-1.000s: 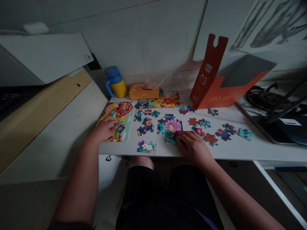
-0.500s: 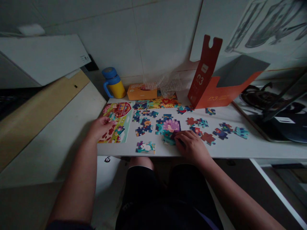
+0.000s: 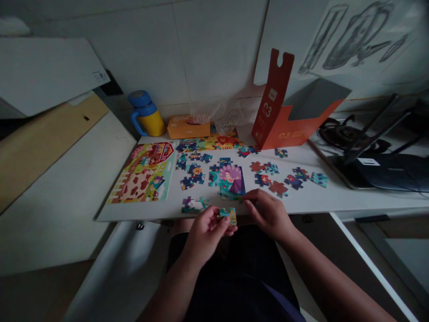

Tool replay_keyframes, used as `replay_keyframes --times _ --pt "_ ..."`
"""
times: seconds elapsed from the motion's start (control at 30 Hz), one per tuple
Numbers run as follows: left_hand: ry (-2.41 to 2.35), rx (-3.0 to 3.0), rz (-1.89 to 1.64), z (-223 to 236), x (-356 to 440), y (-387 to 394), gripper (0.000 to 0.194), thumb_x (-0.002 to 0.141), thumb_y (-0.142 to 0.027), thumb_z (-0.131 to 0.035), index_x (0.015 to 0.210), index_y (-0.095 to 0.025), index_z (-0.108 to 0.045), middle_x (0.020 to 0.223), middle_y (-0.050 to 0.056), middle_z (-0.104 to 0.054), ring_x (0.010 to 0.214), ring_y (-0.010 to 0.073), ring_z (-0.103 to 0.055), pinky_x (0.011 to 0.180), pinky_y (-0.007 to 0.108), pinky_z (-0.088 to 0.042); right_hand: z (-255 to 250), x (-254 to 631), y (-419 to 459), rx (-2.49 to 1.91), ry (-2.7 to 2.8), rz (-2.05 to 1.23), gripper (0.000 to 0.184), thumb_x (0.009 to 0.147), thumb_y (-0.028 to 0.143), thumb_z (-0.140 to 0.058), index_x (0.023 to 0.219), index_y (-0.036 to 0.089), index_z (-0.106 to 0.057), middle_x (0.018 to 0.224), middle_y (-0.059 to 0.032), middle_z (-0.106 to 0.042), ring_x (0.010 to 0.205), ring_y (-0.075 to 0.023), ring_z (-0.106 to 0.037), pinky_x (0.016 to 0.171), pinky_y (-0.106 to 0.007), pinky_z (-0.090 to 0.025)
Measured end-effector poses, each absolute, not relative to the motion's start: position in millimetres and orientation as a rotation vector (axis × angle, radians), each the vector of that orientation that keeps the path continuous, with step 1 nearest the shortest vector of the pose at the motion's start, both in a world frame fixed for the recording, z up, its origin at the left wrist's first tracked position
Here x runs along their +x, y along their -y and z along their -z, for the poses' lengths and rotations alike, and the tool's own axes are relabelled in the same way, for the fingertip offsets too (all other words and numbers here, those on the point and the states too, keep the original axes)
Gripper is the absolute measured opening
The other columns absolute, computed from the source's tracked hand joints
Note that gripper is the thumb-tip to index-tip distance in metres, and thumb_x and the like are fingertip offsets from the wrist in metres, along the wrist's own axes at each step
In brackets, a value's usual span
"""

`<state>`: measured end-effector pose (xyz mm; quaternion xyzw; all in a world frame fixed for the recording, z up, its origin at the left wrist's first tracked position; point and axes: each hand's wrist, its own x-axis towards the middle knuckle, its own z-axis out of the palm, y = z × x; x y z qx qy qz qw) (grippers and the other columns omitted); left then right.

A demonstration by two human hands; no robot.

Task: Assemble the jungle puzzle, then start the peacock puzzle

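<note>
My left hand (image 3: 208,230) is closed in a pinch on a puzzle piece (image 3: 228,215) with teal and yellow on it, held up at the table's front edge. My right hand (image 3: 270,212) rests at the front edge, thumb and index finger a little apart. Its fingertips touch or nearly touch the lower right corner of the joined peacock puzzle (image 3: 230,173). A joined piece group with a white animal (image 3: 196,204) lies to the left of that. Loose dark blue pieces (image 3: 194,174) lie behind it, and red-brown pieces (image 3: 278,188) lie on the right.
A farm puzzle (image 3: 140,174) covers the table's left side. At the back stand a blue and yellow mug (image 3: 150,120), an orange box (image 3: 187,127) and a tall open red-orange box (image 3: 291,127). Crumpled clear plastic (image 3: 224,117) lies between them. A stove (image 3: 348,134) borders the right.
My left hand has left the farm puzzle and come to the front middle with a piece. The purple piece now lies in the peacock puzzle, and my right hand has drawn back slightly toward me.
</note>
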<state>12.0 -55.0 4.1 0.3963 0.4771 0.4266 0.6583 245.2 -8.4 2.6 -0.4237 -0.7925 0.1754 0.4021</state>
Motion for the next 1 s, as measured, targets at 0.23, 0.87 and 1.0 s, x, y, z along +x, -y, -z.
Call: replay_keyframes --times 0.23,0.87,1.0 --pt "-1.074 0.893 -0.942 11 48 52 0.056 0.092 -0.053 -0.081 0.130 -0.025 -0.052 0.095 0.006 -0.081 0.075 0.0213 -0.082 0.071 0.033 -0.070 6 261 38 -1.019 2.164 -0.438 0.034 0.100 0.032 -0.077 0.132 0.028 -0.066 0.128 -0.0137 -0.074 0.117 -0.0296 -0.071 0.097 -0.048 -0.062" --pt "-1.221 1.077 -0.962 7 69 35 0.043 0.100 -0.059 -0.064 0.115 -0.026 -0.041 0.067 -0.005 -0.070 0.049 0.0199 -0.074 0.045 0.025 -0.060 17 272 33 -1.025 2.242 -0.242 0.028 0.106 0.023 -0.069 0.134 0.027 -0.070 0.128 -0.0094 -0.075 0.110 -0.0239 -0.070 0.093 -0.042 -0.055" --pt "-1.234 1.113 -0.894 7 66 30 0.034 0.103 -0.054 -0.060 0.113 -0.026 -0.042 0.067 -0.004 -0.070 0.052 0.0218 -0.075 0.045 0.028 -0.062 19 272 31 -1.010 2.250 -0.204 0.027 0.106 0.020 -0.069 0.133 0.025 -0.070 0.128 -0.0092 -0.076 0.108 -0.0231 -0.070 0.093 -0.041 -0.054"
